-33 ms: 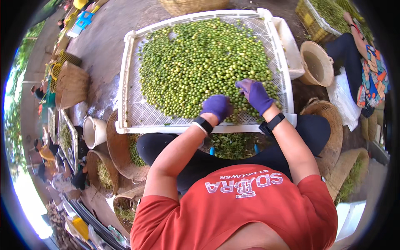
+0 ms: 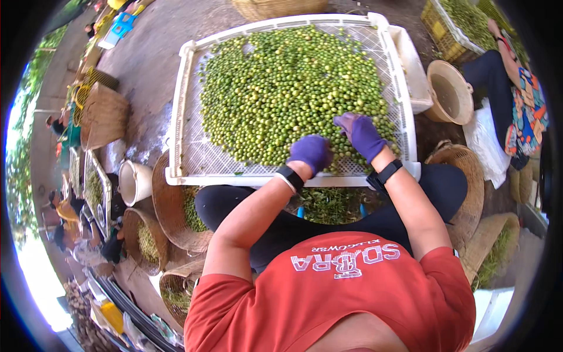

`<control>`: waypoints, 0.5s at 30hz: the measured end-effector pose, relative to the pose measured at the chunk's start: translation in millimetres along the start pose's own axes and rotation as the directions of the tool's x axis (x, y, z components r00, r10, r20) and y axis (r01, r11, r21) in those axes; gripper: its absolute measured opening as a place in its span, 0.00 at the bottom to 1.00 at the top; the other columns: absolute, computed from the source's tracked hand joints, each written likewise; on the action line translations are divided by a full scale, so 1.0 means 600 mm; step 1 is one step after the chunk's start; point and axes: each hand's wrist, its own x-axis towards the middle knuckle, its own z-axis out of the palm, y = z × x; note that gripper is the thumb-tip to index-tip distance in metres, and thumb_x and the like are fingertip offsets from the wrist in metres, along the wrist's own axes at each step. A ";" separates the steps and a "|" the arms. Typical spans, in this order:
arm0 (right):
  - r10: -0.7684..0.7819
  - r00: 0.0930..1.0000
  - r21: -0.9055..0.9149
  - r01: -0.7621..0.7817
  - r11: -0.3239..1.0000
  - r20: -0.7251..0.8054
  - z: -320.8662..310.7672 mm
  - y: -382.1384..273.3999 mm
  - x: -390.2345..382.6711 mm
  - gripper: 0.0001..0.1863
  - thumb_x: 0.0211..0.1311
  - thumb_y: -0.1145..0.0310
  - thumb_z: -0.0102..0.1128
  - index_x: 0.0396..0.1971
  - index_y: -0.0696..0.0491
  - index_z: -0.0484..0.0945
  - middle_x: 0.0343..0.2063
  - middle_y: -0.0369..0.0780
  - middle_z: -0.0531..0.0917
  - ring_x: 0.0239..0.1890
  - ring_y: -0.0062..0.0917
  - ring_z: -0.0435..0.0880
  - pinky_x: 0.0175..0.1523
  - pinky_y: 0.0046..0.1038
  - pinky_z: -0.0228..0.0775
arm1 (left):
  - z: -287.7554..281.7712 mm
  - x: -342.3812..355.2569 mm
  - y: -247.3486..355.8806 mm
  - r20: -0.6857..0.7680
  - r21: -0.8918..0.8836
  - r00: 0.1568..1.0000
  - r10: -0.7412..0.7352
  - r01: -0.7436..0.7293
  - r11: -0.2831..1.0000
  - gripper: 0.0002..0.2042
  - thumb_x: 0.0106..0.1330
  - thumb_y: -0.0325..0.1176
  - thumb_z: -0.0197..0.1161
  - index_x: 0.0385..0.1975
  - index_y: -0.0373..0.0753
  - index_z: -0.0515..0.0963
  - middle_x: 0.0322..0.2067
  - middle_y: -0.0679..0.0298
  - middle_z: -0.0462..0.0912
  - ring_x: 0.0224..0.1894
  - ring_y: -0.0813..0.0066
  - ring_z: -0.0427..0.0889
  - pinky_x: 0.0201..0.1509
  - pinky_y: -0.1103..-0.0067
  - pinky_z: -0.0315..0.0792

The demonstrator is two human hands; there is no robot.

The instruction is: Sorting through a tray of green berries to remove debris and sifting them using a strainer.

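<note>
A large white plastic mesh tray point(image 2: 190, 149) lies in front of me, over my bent legs. Small round green fruits point(image 2: 281, 88), some yellowish, are spread thickly across it. Both my hands wear purple gloves. My left hand point(image 2: 310, 154) is curled closed low over the near edge of the fruit layer; whatever it may hold is hidden beneath it. Just to its right, my right hand point(image 2: 362, 136) has its fingers bent and pressed together above the fruits. Anything between those fingertips is too small to make out. The two hands are close but apart.
Woven baskets point(image 2: 167, 205) flank my legs, with a leafy heap point(image 2: 328, 205) between them. A white bucket point(image 2: 135, 182) stands left. On the right are a beige bucket point(image 2: 448, 94), a white bin point(image 2: 410, 64) and a seated person point(image 2: 525, 111) beside a yellow crate point(image 2: 441, 29).
The whole view has shifted slightly to the right. Both hands stay in nearly the same place over the fruits, with the same curled shape.
</note>
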 end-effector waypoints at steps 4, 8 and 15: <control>-0.112 0.991 -0.275 0.130 0.953 0.078 0.026 -0.005 0.002 0.03 0.56 0.71 0.52 0.30 0.47 0.76 0.28 0.40 0.80 0.33 0.35 0.82 0.36 0.37 0.73 | 0.024 -0.067 0.017 0.028 0.011 0.959 0.282 -0.282 0.959 0.10 0.56 0.40 0.60 0.29 0.42 0.81 0.32 0.56 0.81 0.33 0.53 0.83 0.37 0.62 0.76; 0.064 0.982 -0.222 -0.024 0.975 0.176 0.006 -0.024 0.008 0.06 0.55 0.72 0.56 0.33 0.51 0.77 0.30 0.41 0.81 0.34 0.37 0.82 0.39 0.39 0.74 | 0.075 -0.124 0.028 0.181 0.013 0.934 0.309 -0.316 0.949 0.07 0.55 0.36 0.58 0.27 0.41 0.80 0.29 0.56 0.80 0.32 0.56 0.83 0.34 0.62 0.76; 0.509 0.859 0.460 -0.431 0.777 -0.054 -0.013 -0.016 -0.009 0.13 0.57 0.77 0.55 0.43 0.58 0.80 0.29 0.42 0.85 0.26 0.28 0.82 0.35 0.27 0.75 | 0.088 -0.149 -0.003 0.184 0.104 0.937 0.297 -0.319 0.942 0.07 0.55 0.36 0.60 0.32 0.45 0.80 0.32 0.60 0.81 0.35 0.58 0.83 0.36 0.62 0.76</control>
